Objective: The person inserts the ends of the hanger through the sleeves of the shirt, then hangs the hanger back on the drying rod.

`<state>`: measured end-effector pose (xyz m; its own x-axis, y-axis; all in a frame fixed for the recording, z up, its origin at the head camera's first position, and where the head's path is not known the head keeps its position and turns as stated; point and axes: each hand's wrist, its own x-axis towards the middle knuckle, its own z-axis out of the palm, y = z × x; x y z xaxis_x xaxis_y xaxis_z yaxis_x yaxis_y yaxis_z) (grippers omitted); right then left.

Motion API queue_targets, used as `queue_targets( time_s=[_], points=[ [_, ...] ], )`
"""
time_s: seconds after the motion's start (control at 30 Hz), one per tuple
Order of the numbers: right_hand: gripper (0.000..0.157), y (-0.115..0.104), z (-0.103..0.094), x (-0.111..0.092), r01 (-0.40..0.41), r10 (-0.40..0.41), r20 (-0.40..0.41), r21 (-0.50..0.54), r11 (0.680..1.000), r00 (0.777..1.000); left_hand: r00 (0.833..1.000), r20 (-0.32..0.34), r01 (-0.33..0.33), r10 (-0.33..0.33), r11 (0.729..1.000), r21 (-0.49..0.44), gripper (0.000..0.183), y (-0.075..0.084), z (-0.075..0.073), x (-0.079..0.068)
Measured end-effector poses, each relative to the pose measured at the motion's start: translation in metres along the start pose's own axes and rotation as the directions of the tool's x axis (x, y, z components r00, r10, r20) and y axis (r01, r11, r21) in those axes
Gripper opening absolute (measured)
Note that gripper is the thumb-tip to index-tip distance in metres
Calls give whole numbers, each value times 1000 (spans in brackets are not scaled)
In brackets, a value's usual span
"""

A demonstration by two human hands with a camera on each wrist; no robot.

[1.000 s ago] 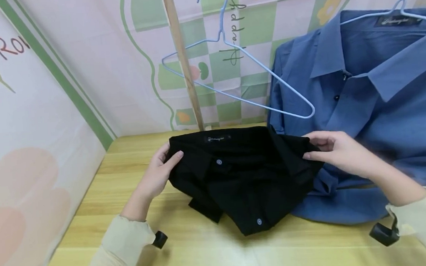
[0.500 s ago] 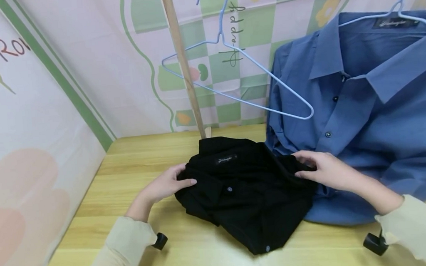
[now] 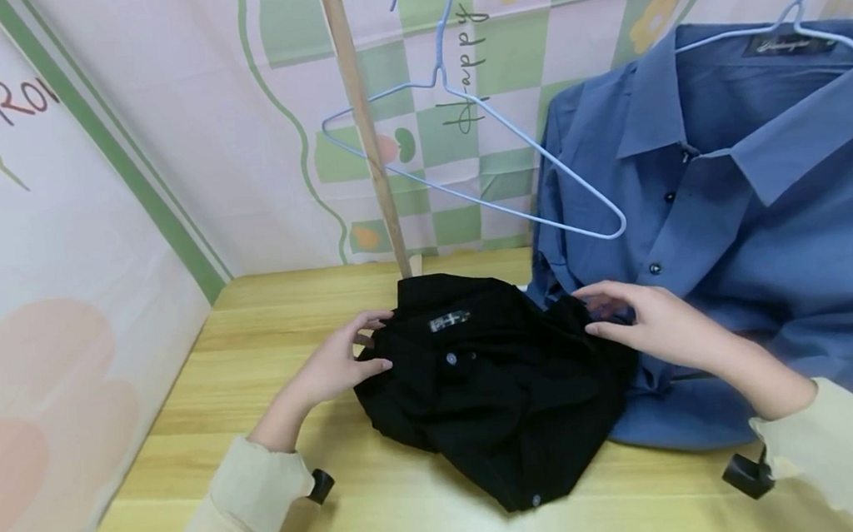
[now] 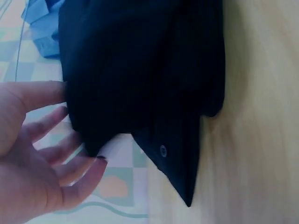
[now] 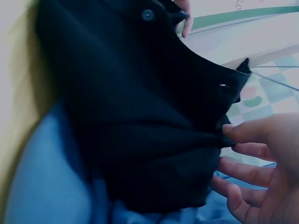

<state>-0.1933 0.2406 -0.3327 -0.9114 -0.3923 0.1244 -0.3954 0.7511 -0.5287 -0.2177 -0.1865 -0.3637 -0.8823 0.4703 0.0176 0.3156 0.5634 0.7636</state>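
Note:
A black button-up shirt [image 3: 482, 395] lies bunched on the wooden table, its collar label facing up. My left hand [image 3: 343, 358] is at the shirt's left shoulder, thumb and fingers spread apart; in the left wrist view its loose fingers [image 4: 74, 172] overlap the cloth's edge. At the right shoulder, my right hand [image 3: 645, 320] has thumb and fingers parted; in the right wrist view the thumb [image 5: 240, 130] is right at a fold of black cloth. A light blue hanger [image 3: 543, 215] hangs behind the shirt, holding nothing.
A blue shirt [image 3: 732, 233] on another hanger [image 3: 790, 16] hangs at the right, its lower part spread on the table [image 3: 251, 330]. The rack's wooden post [image 3: 367, 137] stands behind the black shirt, before a patterned curtain [image 3: 277, 186].
Both hands have lowered the black shirt onto the table, toward me. In the last half second their fingers have loosened and spread, while the shirt stays almost in place.

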Motion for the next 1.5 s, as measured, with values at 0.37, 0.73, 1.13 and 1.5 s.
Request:
queue_targets(
  time_s=[0.37, 0.73, 1.13, 1.5],
  points=[
    [23, -25, 9, 14, 143, -156, -193, -82, 986, 969, 998, 21, -62, 58, 974, 219, 50, 14, 10, 5],
    [34, -53, 37, 29, 294, -315, -83, -203, 934, 945, 976, 206, 84, -76, 996, -27, 61, 11, 6, 25],
    [51, -55, 35, 25, 193, -203, 10, -352, 916, 979, 978, 132, 169, -162, 985, -45, 65, 15, 14, 31],
    [41, -34, 11, 16, 139, -227, -238, -337, 931, 944, 985, -72, 161, -159, 987, 25, 45, 23, 1, 16]
  ],
)
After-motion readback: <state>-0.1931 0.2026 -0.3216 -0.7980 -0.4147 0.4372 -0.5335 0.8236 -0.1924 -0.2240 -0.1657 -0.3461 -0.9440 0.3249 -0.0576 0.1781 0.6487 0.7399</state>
